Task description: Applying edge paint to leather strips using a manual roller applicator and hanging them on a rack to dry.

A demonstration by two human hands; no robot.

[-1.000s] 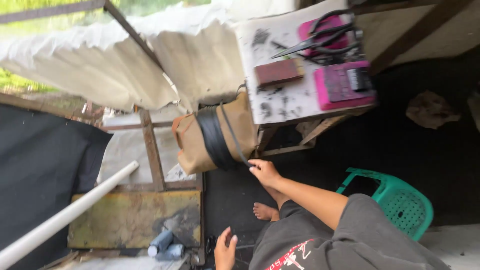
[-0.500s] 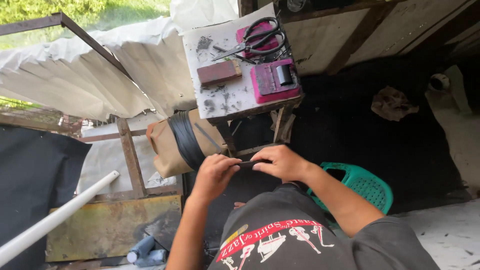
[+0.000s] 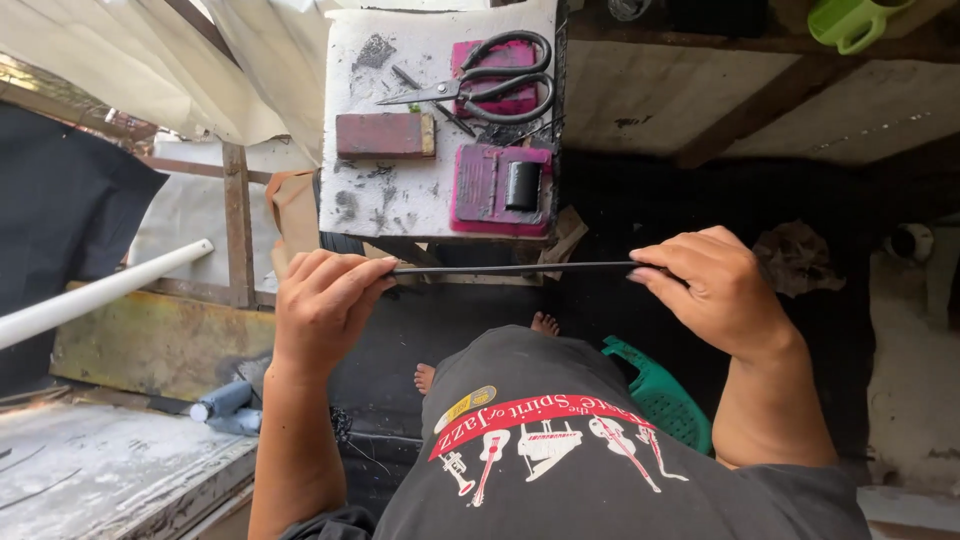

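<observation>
A thin black strip (image 3: 510, 268) stretches level between both hands, in front of my chest. My left hand (image 3: 325, 300) pinches its left end and my right hand (image 3: 715, 285) pinches its right end. Just beyond the strip stands a small white stained table (image 3: 400, 190). On it lie black scissors (image 3: 480, 85), a dark red block (image 3: 385, 135) and a pink tray (image 3: 490, 190) holding a small black piece (image 3: 521, 185).
A white pipe (image 3: 95, 295) slants in at the left beside a wooden post (image 3: 237, 225). A green plastic stool (image 3: 665, 400) is under me at the right, with my bare feet near it. A pale tarp hangs at the top left. A green can (image 3: 850, 20) sits top right.
My hands have drawn apart, pulling the black strip out straight between them. One second ago only the right hand reached toward the brown roll by the table. The view has shifted toward the table.
</observation>
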